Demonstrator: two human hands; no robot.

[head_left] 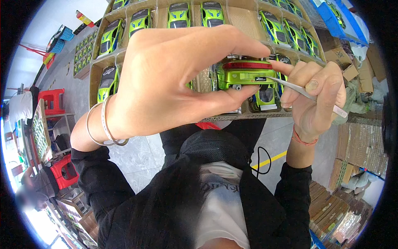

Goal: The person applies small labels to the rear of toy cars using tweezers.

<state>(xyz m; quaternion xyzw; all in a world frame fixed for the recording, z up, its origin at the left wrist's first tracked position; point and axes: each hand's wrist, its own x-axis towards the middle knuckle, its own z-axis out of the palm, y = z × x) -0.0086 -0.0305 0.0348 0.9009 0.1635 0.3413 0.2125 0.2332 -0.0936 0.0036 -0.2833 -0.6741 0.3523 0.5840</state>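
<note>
Green toy car body w/ red rear strip (244,74) sits pinched in your left hand (166,83), thumb under, fingers over the top, held up in front of the tray. Your right hand (315,97) grips slim metal tweezers (304,94), fingers closed tight round them, tip touching a small sticker (260,78) on the car's rear. Behind both hands: cardboard tray w/ compartments (240,18) holding more green toy cars (179,15). Silver bangles (103,126) on left wrist, red string bracelet (302,140) on right
</note>
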